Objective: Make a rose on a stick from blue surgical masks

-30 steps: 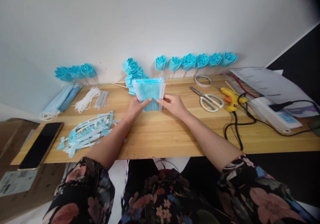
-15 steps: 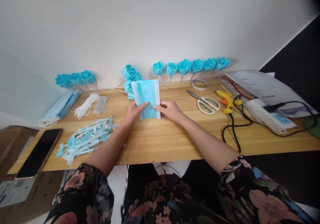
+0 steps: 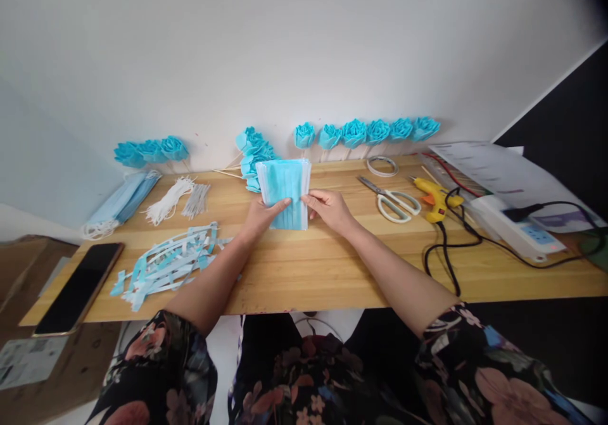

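Observation:
A stack of light blue pleated face masks (image 3: pixel 284 181), with no ear loops showing on it, stands upright above the table in front of me. My left hand (image 3: pixel 263 217) grips its lower left side, thumb across the front and fingers hidden behind. At the right edge, my right hand (image 3: pixel 329 208) pinches the sheets between thumb and fingers. Behind the stack, blue flowers (image 3: pixel 254 149) on sticks lie partly covered. To the left is a loose pile of cut blue and white strips (image 3: pixel 168 260).
More blue flowers (image 3: pixel 354 132) lean along the wall. Scissors (image 3: pixel 392 200), a tape roll (image 3: pixel 382 166), a yellow glue gun (image 3: pixel 434 198) with its black cord and a power strip (image 3: pixel 517 225) lie right. Left are whole masks (image 3: pixel 121 197), white ear loops (image 3: pixel 170 200), short wires (image 3: pixel 196 200) and a phone (image 3: pixel 78 289).
The view has shifted slightly. The stack's upper edges are a little more fanned out, and my right thumb has moved from the front of the stack to its right edge.

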`<state>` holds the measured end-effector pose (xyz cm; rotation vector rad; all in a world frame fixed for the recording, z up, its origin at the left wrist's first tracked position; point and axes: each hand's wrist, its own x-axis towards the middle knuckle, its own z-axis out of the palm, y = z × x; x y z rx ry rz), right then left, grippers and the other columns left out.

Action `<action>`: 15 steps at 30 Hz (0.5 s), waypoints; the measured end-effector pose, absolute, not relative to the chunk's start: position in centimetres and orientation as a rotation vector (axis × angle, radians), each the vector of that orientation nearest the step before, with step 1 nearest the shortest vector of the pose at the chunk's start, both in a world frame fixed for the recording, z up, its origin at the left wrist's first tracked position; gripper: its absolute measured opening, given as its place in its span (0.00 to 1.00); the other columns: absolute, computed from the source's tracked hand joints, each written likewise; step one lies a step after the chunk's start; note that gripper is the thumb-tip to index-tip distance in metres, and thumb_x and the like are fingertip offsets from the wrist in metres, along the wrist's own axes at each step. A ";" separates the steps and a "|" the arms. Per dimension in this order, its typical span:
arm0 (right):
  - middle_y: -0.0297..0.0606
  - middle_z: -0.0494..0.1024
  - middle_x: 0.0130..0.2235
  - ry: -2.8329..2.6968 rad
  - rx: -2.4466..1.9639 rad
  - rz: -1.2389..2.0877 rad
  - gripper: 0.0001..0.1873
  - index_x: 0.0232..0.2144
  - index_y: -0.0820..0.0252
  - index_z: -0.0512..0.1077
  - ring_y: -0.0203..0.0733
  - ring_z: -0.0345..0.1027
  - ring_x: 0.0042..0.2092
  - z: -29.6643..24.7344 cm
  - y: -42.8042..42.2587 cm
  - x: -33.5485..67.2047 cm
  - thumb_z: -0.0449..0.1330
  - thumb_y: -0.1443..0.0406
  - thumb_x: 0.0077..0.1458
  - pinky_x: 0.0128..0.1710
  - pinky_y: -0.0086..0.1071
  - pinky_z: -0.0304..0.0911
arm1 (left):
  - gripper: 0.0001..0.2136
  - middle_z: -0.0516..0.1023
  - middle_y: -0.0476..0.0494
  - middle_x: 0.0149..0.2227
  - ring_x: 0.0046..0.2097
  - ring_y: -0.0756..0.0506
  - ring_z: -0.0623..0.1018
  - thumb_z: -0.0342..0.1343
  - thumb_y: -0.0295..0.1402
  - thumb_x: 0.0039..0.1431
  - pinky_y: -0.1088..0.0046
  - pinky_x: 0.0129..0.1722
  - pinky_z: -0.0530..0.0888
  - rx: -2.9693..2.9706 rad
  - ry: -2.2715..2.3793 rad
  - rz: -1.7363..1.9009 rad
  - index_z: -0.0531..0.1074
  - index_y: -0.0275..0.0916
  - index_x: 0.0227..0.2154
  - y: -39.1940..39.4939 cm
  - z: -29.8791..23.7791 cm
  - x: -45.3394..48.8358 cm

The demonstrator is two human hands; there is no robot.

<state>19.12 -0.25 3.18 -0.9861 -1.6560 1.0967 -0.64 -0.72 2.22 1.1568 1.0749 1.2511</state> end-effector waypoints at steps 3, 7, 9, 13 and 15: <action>0.30 0.66 0.22 -1.654 -0.988 1.083 0.30 0.20 0.57 0.67 0.36 0.65 0.24 3.2 -0.3 19.0 0.64 0.39 0.51 0.25 0.30 0.62 | 0.31 0.86 0.35 0.46 0.50 0.32 0.84 0.77 0.51 0.36 0.54 0.52 0.80 1.165 1.074 1.238 0.81 0.35 0.41 -0.7 2.2 -0.6; 0.30 0.67 0.22 -1.655 -1.003 1.003 0.29 0.21 0.57 0.68 0.37 0.66 0.25 3.6 -0.7 18.9 0.64 0.39 0.52 0.27 0.30 0.62 | 0.31 0.86 0.36 0.46 0.49 0.33 0.84 0.77 0.51 0.35 0.54 0.51 0.81 1.169 1.077 1.237 0.82 0.35 0.40 -0.9 2.3 -0.5; 0.30 0.68 0.22 -1.661 -1.016 0.941 0.29 0.21 0.56 0.68 0.37 0.67 0.26 3.8 -0.9 18.8 0.63 0.39 0.53 0.27 0.30 0.61 | 0.30 0.86 0.36 0.45 0.48 0.33 0.84 0.76 0.52 0.35 0.54 0.51 0.81 1.173 1.085 1.260 0.82 0.35 0.39 -1.0 2.5 -0.5; 0.30 0.67 0.20 -1.689 -1.037 0.794 0.29 0.20 0.57 0.67 0.35 0.61 0.24 4.3 -1.3 18.7 0.61 0.40 0.55 0.27 0.31 0.58 | 0.29 0.86 0.36 0.43 0.47 0.32 0.84 0.75 0.54 0.36 0.54 0.50 0.81 1.198 1.115 1.296 0.82 0.35 0.35 -1.3 3.0 -0.6; 0.31 0.67 0.20 -1.696 -1.048 0.725 0.29 0.19 0.57 0.67 0.35 0.60 0.24 4.5 -1.4 18.7 0.61 0.41 0.56 0.28 0.31 0.58 | 0.29 0.86 0.37 0.42 0.46 0.33 0.84 0.75 0.53 0.36 0.54 0.50 0.81 1.208 1.115 1.299 0.83 0.35 0.36 -1.5 3.2 -0.6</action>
